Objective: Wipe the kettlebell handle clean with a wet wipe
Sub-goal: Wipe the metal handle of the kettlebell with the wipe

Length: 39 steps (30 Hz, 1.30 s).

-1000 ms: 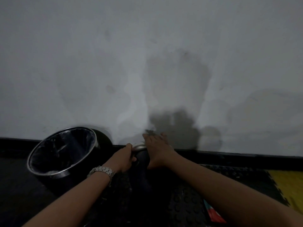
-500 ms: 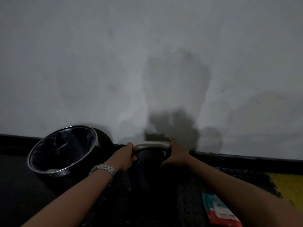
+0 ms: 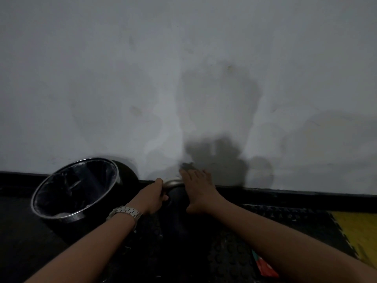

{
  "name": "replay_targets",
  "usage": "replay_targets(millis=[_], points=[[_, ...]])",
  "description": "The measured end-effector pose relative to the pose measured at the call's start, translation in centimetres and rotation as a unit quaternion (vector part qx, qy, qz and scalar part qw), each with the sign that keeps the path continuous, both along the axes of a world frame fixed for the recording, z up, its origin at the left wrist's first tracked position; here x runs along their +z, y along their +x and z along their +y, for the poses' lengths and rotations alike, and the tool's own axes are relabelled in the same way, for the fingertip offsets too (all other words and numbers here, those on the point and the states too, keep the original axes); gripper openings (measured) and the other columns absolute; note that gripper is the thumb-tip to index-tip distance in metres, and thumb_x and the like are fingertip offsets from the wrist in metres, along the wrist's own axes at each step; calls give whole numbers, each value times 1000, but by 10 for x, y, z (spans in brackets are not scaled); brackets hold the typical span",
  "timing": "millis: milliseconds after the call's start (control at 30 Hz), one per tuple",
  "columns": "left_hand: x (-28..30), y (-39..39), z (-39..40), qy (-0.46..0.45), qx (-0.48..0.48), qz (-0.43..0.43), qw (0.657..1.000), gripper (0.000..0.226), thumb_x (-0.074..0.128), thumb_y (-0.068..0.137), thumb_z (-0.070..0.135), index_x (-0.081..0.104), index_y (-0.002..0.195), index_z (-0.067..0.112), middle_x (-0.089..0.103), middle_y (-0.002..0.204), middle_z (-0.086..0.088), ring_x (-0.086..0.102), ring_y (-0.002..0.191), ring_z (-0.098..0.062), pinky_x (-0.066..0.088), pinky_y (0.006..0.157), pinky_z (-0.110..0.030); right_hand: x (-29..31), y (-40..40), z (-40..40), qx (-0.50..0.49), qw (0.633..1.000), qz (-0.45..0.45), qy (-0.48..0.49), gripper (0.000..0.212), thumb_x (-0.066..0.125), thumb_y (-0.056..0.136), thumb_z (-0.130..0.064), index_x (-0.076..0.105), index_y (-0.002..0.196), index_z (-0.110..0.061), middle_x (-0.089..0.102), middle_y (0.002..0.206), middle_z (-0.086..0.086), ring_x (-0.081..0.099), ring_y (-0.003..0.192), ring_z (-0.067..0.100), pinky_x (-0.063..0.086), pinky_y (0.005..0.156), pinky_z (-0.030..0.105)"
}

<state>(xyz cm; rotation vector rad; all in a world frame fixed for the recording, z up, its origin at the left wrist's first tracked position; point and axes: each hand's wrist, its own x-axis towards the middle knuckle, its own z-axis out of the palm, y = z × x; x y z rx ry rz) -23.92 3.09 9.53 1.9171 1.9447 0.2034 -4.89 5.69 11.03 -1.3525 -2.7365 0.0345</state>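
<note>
Head view, dim light: left hand (image 3: pixel 152 198) clamps the kettlebell handle (image 3: pixel 173 183) at six o'clock by the wall, right hand (image 3: pixel 199 189) flat, fingers straight over it. Wipe unseen beneath, wiping apparently midway; bin (image 3: pixel 76 188) waits at nine.

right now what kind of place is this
Probably a home gym or workout corner. Interlocking rubber floor mats, one of them yellow, lie against a plain wall, and the hands are on a kettlebell handle. A lined bin stands alongside.

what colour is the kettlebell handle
Dull silver-grey metal handle, on a black kettlebell body; head view.
</note>
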Motion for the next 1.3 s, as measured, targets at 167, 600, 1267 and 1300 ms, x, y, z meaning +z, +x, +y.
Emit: replay_targets(millis=[167,600,1267,1300], points=[[1,0,0,7,-4,-3,1000,31,57,94,27,37,112,13,55,94,-2,53,82,-18,37,73,-28,-18,47,3,-51,998,26,-12,114,72,58,-42,6,147,-17,26,147,8,28,137,27,14,114,47],[1,-1,1,13,-4,-3,1000,28,57,93,29,35,106,17,54,93,-1,54,81,-18,39,72,-29,-33,37,-6,-274,891,221,-285,98,71,61,-26,14,139,-8,43,133,13,45,125,32,34,109,42],[-1,0,2,13,-2,1,1000,29,57,93,28,33,105,18,61,103,-9,58,88,-23,38,74,-29,-32,51,-1,-124,974,139,-125,104,69,61,-34,12,147,-17,30,147,7,32,136,26,24,112,36],[-1,0,3,13,-3,1,1000,30,58,93,28,32,105,19,61,102,-8,58,89,-23,38,74,-28,-34,53,-2,-162,957,162,-177,104,71,59,-33,15,145,-16,38,141,9,41,130,29,32,110,36]])
